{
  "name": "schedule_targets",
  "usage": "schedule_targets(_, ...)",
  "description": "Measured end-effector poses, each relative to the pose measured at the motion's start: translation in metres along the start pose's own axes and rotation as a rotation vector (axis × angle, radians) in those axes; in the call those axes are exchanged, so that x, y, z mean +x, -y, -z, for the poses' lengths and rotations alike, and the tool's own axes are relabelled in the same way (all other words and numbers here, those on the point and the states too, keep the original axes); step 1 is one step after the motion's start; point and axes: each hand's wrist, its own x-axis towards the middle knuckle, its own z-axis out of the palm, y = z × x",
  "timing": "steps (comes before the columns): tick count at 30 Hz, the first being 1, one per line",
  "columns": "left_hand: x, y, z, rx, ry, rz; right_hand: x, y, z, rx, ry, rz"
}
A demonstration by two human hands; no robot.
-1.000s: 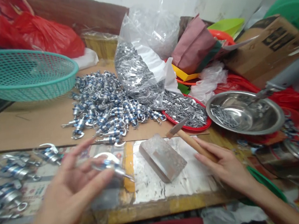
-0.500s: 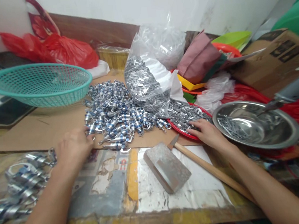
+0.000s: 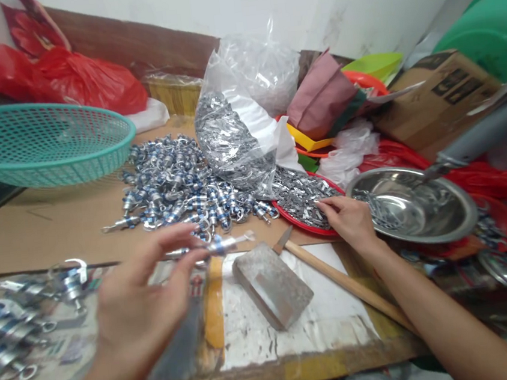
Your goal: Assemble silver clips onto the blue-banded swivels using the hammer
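Observation:
My left hand point(image 3: 141, 301) is raised over the near part of the table, thumb and fingers pinching a small silver metal fitting with a blue band point(image 3: 226, 243). The fitting points right, towards a grey metal block point(image 3: 275, 287). At the red tray point(image 3: 290, 217), my right hand point(image 3: 352, 222) has its thumb and forefinger closed together, with a small shiny metal piece point(image 3: 316, 202) at their tips. Small grey metal pieces point(image 3: 301, 194) fill that tray. A hammer with a wooden handle point(image 3: 344, 280) lies beside the block, its pointed head touching or close to it.
A heap of blue-banded fittings point(image 3: 171, 180) covers the cardboard, and more fittings point(image 3: 12, 330) lie at the near left. A turquoise basket point(image 3: 52, 175) stands behind. Beyond are a clear bag of metal pieces point(image 3: 234, 137), a steel bowl point(image 3: 456, 217) and a cardboard box point(image 3: 443, 94).
My left hand has come right and nearer from the heap's edge, now with a fitting in its fingers. My right hand stays at the red tray, its fingertips now pinched. The view has turned slightly right.

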Motion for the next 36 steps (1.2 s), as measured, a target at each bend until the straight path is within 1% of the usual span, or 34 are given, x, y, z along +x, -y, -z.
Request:
schedule_targets(2,-0.026,-0.011,-0.022,-0.140,0.120,-0.058,-0.012,0.021,0.007,0.063,-0.011,-0.024)
schedule_targets(4,-0.045,-0.015,-0.038,-0.244,0.188,-0.062,-0.029,0.050,0.015,0.170,0.030,-0.007)
schedule_targets(5,-0.051,-0.014,-0.043,-0.269,0.197,-0.055,-0.040,0.066,0.018,0.242,0.070,0.026)
schedule_targets(6,-0.055,-0.013,-0.047,-0.278,0.196,-0.043,-0.050,0.080,0.022,0.394,0.144,0.099)
schedule_targets(7,-0.057,-0.012,-0.048,-0.279,0.186,-0.028,-0.060,0.093,0.024,0.494,0.203,0.187)
schedule_targets(9,-0.058,-0.012,-0.049,-0.281,0.155,0.014,-0.077,0.111,0.026,0.611,0.258,0.329)
schedule_targets(10,-0.057,-0.013,-0.049,-0.286,0.136,0.041,-0.082,0.117,0.027,0.624,0.260,0.372)
schedule_targets(12,-0.056,-0.015,-0.049,-0.301,0.111,0.097,-0.089,0.120,0.026,0.612,0.242,0.379)
schedule_targets(15,-0.057,-0.018,-0.049,-0.317,0.107,0.145,-0.089,0.118,0.026,0.582,0.231,0.302)
schedule_targets(19,-0.056,-0.015,-0.049,-0.284,0.108,0.117,-0.086,0.118,0.028,0.571,0.246,0.288)
schedule_targets(21,-0.053,-0.013,-0.047,-0.257,0.152,0.047,-0.086,0.120,0.028,0.562,0.243,0.303)
schedule_targets(23,-0.048,-0.011,-0.045,-0.245,0.242,-0.050,-0.088,0.120,0.028,0.569,0.243,0.308)
schedule_targets(25,-0.043,-0.010,-0.042,-0.239,0.344,-0.079,-0.092,0.117,0.027,0.575,0.253,0.310)
schedule_targets(27,-0.039,-0.010,-0.040,-0.230,0.412,-0.001,-0.097,0.112,0.026,0.539,0.247,0.388)
schedule_targets(29,-0.036,-0.012,-0.037,-0.228,0.454,0.086,-0.101,0.107,0.026,0.457,0.191,0.552)
schedule_targets(30,-0.034,-0.013,-0.035,-0.230,0.464,0.101,-0.102,0.104,0.026,0.412,0.158,0.638)
schedule_targets(32,-0.030,-0.017,-0.031,-0.238,0.490,0.073,-0.102,0.102,0.030,0.332,0.118,0.764)
schedule_targets(36,-0.020,-0.024,-0.024,-0.227,0.634,-0.064,-0.095,0.103,0.039,0.231,0.151,0.867)
